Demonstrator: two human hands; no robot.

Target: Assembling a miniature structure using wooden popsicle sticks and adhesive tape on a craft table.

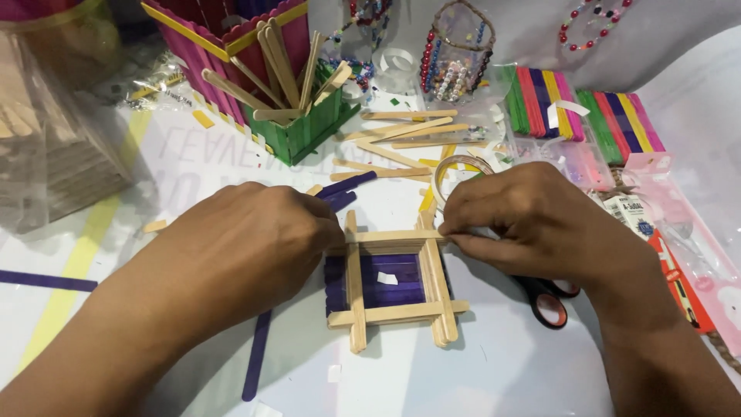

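Note:
A small square frame of plain wooden craft sticks [397, 311] lies on the white table over a base of purple sticks [382, 282]. My left hand [243, 243] rests on the frame's left side, fingers curled over its upper left corner. My right hand [532, 220] pinches the right end of the top stick [394, 236] of the frame between thumb and fingers. A small white scrap lies on the purple base inside the frame.
A green stick box [305, 127] holding plain sticks and a pink box [224, 46] stand at the back. Loose sticks [401, 139], bundles of coloured sticks [540, 100], a tape roll [455, 166], beads [455, 54], black scissors [548, 301] and a loose purple stick [258, 355] lie around.

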